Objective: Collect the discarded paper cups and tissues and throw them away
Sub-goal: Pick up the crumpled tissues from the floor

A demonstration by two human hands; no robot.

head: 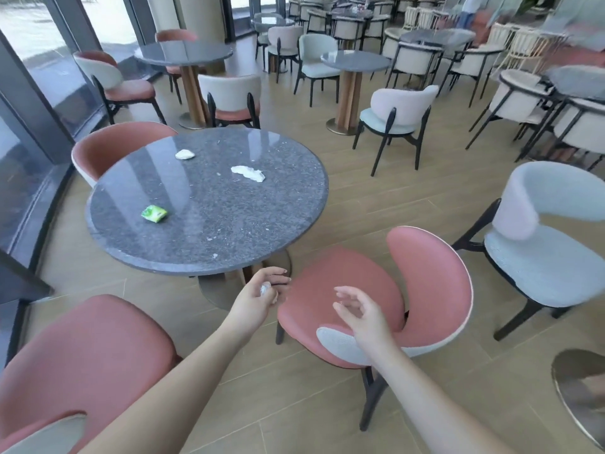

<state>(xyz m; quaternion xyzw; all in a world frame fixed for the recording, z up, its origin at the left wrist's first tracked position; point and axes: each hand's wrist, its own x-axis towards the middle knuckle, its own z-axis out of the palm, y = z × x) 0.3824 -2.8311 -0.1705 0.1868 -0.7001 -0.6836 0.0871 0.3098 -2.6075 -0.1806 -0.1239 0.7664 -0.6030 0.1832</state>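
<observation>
Right hand (355, 309): fingers loosely curled, holding nothing, above pink chair (334, 309).
Left hand (262, 291): curled around a small white wad (265, 287), probably tissue.
Round table (229, 244): green packet (154, 213) near left edge.
Farther on table: long crumpled tissue (248, 173); small tissue ball (185, 154).

Both of the person's forearms were bare from the lower edge of the view to the wrists, with no sleeve showing. The left hand (258, 291) and the right hand (358, 311) wore no gloves, and the fingernails looked short.
</observation>
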